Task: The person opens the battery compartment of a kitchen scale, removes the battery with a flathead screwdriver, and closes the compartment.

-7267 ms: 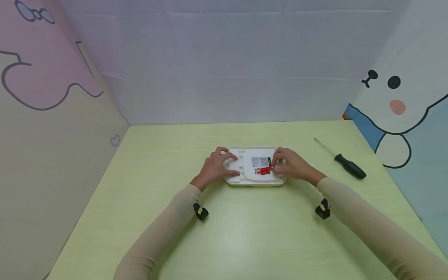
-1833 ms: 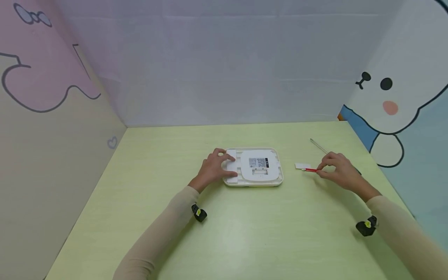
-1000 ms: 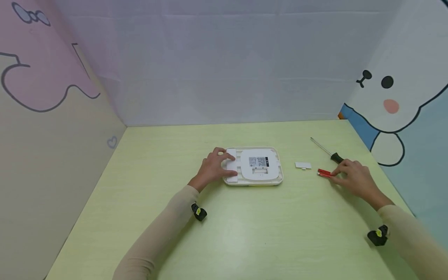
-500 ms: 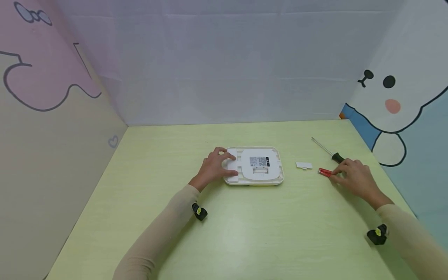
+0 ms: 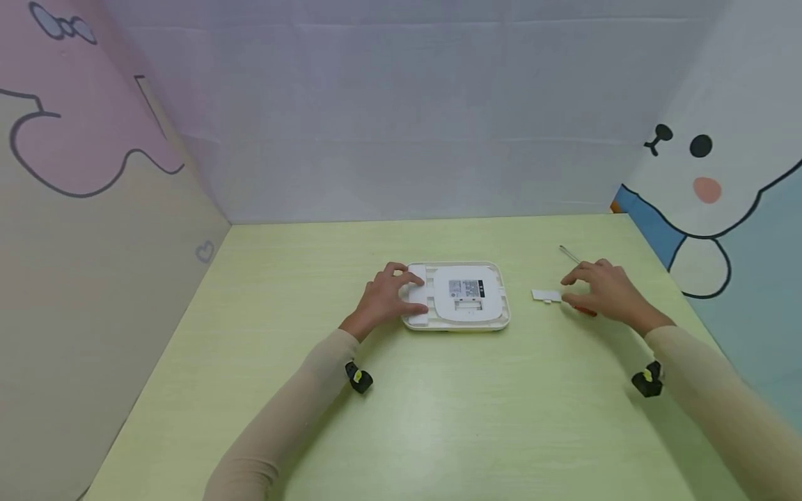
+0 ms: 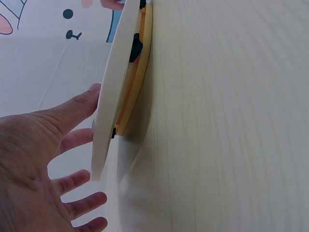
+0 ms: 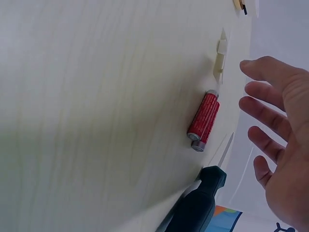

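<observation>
2 batts (image 7: pixel 203 120) out, bay (image 5: pixel 468 305) looks empty, cover (image 5: pixel 546 296) not yet on device (image 5: pixel 456 291), w/ L hand (image 5: pixel 384 293) spread atop it, R hand (image 5: pixel 604 291) spread.

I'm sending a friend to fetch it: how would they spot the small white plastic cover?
On the pale green table, find the large, rounded white device. Between it and the person's right hand lies the cover. It is flat and tabbed, far smaller than the device, and white, unlike the two red cylindrical batteries.
</observation>
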Demonstrator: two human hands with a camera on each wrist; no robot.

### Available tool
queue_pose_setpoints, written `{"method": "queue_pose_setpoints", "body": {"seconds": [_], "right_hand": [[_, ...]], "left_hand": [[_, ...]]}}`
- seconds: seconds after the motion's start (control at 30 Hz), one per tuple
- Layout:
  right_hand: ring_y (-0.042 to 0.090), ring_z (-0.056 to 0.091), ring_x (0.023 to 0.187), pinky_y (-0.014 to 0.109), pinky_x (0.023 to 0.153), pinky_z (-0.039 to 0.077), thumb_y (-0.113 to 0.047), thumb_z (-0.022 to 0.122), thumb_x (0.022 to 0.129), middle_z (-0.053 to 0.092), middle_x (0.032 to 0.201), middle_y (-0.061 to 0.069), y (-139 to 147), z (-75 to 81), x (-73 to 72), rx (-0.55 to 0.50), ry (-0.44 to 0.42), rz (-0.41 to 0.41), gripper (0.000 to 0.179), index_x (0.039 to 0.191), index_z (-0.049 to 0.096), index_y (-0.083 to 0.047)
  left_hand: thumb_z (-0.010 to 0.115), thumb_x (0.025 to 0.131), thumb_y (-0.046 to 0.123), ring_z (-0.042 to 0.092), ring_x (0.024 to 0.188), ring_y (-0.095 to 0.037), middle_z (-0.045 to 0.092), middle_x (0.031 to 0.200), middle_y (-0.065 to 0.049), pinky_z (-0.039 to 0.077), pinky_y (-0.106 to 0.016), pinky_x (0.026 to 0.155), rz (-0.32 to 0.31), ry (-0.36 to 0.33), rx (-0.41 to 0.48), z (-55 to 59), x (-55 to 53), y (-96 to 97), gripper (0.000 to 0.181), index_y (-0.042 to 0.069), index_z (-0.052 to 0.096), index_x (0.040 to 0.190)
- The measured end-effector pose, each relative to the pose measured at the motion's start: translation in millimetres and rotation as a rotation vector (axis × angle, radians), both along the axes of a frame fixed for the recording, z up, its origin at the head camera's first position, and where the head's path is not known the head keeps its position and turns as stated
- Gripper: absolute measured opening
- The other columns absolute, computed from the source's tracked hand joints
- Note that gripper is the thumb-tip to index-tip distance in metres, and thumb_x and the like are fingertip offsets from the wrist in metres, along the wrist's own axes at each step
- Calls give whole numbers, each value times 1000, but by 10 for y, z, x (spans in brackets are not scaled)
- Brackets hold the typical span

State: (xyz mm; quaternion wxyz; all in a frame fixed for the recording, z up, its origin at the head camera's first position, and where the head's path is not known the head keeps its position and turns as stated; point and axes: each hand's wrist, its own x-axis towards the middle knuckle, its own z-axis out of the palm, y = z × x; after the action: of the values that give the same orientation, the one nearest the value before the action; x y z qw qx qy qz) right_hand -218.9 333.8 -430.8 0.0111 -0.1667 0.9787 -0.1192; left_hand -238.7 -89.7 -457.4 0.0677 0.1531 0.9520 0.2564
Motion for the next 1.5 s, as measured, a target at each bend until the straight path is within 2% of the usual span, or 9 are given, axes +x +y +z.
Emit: {"method": "queue_pose_setpoints", "body": {"seconds": [0.2,0.87,1.1,1.33,1.4,1.5], "right_hand": [[40,51,105,56,78,38,-31,72,87,64,119,19,-72,-25,-77,20,-70,34,36,113,72,-6],[33,52,97,51,75,37,-30,74,85,66,112,15,-115,-145,-124,2,-97,24,28,104,73,-10],[27,51,91,46,77,35,-29,74,86,71,100,6,-158,-121,-158,-64,-100,4,30,106,72,-7],[29,54,97,48,82,40,-29,73,88,71,104,11,-327,-41,-213,-127,-83,27,34,111,72,-4],[29,54,97,50,87,40,-29,73,88,71,104,11,-391,-2,-214,-157,-79,40,33,111,72,-4],[29,53,96,48,87,40,-29,73,88,72,105,11,-499,54,-207,-184,-80,45,34,112,73,-5]], "left_hand": [[80,75,52,40,132,-31,37,148,-2,34,-53,105,-5,3,-12,-18,-13,9,54,32,64,123],[82,74,49,41,132,-32,38,147,-2,33,-54,106,2,9,13,-16,-10,2,54,31,65,122],[82,74,49,40,132,-32,38,147,-3,33,-54,106,3,-1,25,-1,3,-7,53,32,65,121],[82,74,49,40,132,-33,38,147,-4,33,-55,106,-1,2,31,-7,5,-5,52,31,66,120],[82,74,49,40,132,-33,38,147,-4,33,-55,106,-1,5,31,-9,6,-4,52,31,66,120],[82,74,49,41,131,-33,38,147,-4,33,-55,105,-1,10,32,-9,5,-3,52,31,66,120]]}}
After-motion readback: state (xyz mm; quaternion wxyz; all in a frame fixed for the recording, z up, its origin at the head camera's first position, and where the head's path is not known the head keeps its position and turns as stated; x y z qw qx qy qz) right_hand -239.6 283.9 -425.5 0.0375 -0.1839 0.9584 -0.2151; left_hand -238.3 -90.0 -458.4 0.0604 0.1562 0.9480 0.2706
